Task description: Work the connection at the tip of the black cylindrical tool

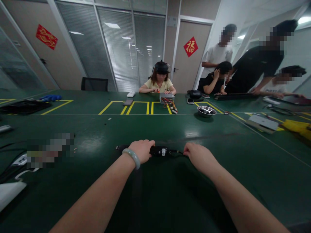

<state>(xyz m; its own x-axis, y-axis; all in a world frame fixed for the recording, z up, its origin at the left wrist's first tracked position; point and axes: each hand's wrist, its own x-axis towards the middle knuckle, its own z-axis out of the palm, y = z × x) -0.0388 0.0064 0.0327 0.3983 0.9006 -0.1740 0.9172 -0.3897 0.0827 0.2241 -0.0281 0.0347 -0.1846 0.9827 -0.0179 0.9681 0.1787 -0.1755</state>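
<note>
My left hand [143,150], with a bangle at the wrist, is wrapped round a black cylindrical power tool [159,151] that looks like an electric screwdriver. The tool lies sideways low over the green table, its metal tip pointing left and a small white label near its right end. A thin black cable [175,151] comes out of that right end. My right hand [197,154] pinches this cable a short way from the tool. The fingers of both hands partly hide what they hold.
A metal bowl [206,111] stands beyond my right hand. Across the green table [155,126], a person handles a grey box with coloured wires [167,98]. Cables and a white object [11,194] lie at left, a silver panel [262,123] at right. Several people are at the far right.
</note>
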